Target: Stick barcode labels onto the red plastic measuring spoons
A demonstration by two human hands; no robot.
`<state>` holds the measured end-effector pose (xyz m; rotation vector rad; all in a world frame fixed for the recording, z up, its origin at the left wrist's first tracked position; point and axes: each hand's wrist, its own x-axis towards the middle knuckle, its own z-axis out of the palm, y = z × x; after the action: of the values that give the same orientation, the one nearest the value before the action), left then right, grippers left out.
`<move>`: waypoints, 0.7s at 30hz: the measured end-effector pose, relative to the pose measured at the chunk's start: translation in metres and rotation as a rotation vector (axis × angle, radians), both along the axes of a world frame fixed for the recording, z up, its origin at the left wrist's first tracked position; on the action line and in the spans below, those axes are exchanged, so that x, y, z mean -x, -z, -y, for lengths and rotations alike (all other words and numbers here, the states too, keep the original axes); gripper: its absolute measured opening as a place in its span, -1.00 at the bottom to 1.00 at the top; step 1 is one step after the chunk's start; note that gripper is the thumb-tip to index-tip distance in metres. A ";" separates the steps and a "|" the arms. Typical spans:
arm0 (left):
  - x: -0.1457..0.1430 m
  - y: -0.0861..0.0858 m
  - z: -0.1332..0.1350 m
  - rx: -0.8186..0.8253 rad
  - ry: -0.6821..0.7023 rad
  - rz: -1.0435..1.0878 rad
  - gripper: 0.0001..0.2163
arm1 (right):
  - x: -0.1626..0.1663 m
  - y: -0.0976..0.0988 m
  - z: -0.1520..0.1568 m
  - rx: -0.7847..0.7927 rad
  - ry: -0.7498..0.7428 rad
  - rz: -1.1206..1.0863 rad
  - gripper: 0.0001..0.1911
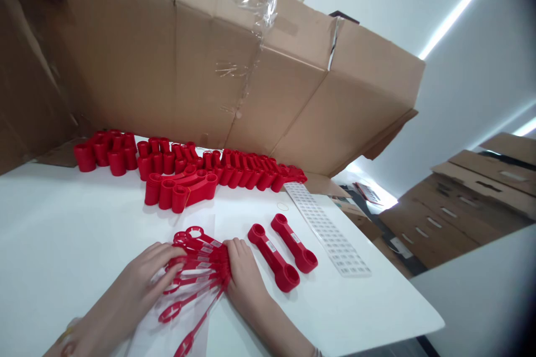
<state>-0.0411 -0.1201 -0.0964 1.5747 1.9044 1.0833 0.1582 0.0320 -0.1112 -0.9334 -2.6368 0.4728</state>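
Red plastic bars [201,259], fanned and labelled, are gathered between both hands: the left hand [134,290] half open, fingers across the bunch, the right hand [247,273] curled against its ends, keeping the bars together. Right of the bunch lie two loose bars [273,256] and a label sheet [326,228], near the edge of the white table [377,307]; rows of red spools [167,163] stand behind it.
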 end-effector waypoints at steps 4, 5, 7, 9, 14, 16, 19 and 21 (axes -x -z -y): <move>0.000 -0.006 -0.003 -0.002 0.012 0.013 -0.70 | 0.000 0.000 0.000 0.001 -0.001 0.003 -0.89; -0.001 -0.009 -0.002 0.009 0.027 0.021 -0.70 | -0.001 0.000 0.000 0.001 -0.001 0.003 -0.89; -0.002 -0.014 0.000 0.034 0.091 0.019 -0.69 | -0.001 0.000 0.000 0.002 0.000 0.001 -0.89; -0.001 -0.014 0.004 0.068 0.162 0.004 -0.67 | -0.001 0.000 0.000 0.003 0.002 0.001 -0.89; 0.006 0.009 0.015 0.105 0.115 -0.041 -0.63 | -0.001 -0.001 0.000 0.005 0.002 0.001 -0.88; 0.009 0.017 0.018 0.072 0.106 -0.049 -0.60 | -0.001 -0.003 0.001 0.006 -0.001 0.004 -0.87; 0.012 0.016 0.019 0.040 0.189 -0.115 -0.63 | -0.002 -0.005 0.001 0.034 -0.009 -0.003 -0.86; 0.012 0.010 0.019 0.049 0.218 -0.194 -0.65 | -0.003 -0.007 0.001 0.060 -0.021 -0.024 -0.83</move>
<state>-0.0534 -0.1391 -0.1069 1.8665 1.8099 0.8124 0.1616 0.0310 -0.1040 -0.9132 -2.6259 0.5674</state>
